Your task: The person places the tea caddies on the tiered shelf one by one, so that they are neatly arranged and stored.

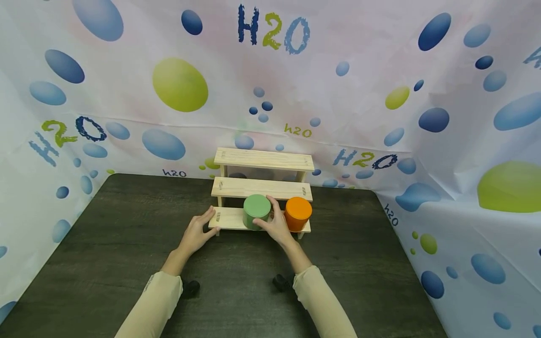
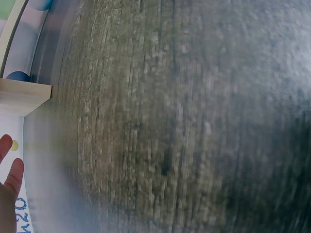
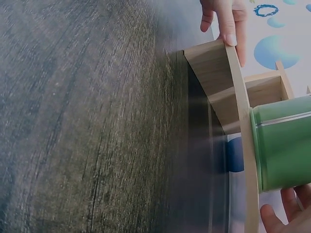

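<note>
A three-tier wooden shelf rack (image 1: 262, 188) stands at the table's far side. On its lowest board sit a green cylindrical canister (image 1: 255, 216) and, to the right, an orange one (image 1: 298, 214). My right hand (image 1: 276, 229) grips the green canister, thumb at the front and fingers round its right side. My left hand (image 1: 195, 234) holds the left end of the lowest board between thumb and fingers. In the right wrist view, the left hand (image 3: 227, 22) shows at the board's end, while the green canister (image 3: 286, 141) stands on the board. Only some fingertips (image 2: 15, 171) appear in the left wrist view.
A dark wood-grain table (image 1: 139, 244) lies under the rack. A white curtain printed with blue and green bubbles (image 1: 181, 84) hangs behind and along both sides. Two small black objects (image 1: 192, 288) are near the sleeves.
</note>
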The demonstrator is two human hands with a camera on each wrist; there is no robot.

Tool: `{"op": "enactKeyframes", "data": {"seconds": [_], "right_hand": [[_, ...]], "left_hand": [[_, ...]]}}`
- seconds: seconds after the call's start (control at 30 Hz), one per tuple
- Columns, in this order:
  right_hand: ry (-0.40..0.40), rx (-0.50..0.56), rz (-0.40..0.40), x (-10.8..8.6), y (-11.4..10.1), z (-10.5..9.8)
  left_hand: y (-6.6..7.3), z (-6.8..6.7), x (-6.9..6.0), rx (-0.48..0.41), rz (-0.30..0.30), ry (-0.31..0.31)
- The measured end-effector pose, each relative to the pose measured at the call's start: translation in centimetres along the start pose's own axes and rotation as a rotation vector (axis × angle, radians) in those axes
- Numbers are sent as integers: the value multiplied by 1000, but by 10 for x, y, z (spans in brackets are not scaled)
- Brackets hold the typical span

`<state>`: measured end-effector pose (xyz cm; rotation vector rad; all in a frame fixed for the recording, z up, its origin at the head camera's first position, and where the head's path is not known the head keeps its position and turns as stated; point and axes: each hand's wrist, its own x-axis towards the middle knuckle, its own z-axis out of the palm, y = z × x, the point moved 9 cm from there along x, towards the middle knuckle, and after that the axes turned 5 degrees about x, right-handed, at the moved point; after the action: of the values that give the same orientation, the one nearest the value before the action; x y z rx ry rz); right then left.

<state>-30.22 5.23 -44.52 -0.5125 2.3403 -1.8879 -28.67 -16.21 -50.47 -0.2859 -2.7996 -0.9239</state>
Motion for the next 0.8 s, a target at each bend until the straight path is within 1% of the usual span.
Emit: {"op": "enactKeyframes", "data": {"seconds": [0.23,0.43,0.63,0.8], "right_hand": [[-18,12,-3,-4,-3,0],[16,9,-21,-9,-6,-5],[15,15,-39,-14,-7,-5],[14,41,-40,-21,-8,-3]], "left_hand": [[0,1,-1,-2,4,3],[1,1,0,-7,4,3],[1,0,0,-11,3,7],[0,-1,0,-12,1,2]]}}
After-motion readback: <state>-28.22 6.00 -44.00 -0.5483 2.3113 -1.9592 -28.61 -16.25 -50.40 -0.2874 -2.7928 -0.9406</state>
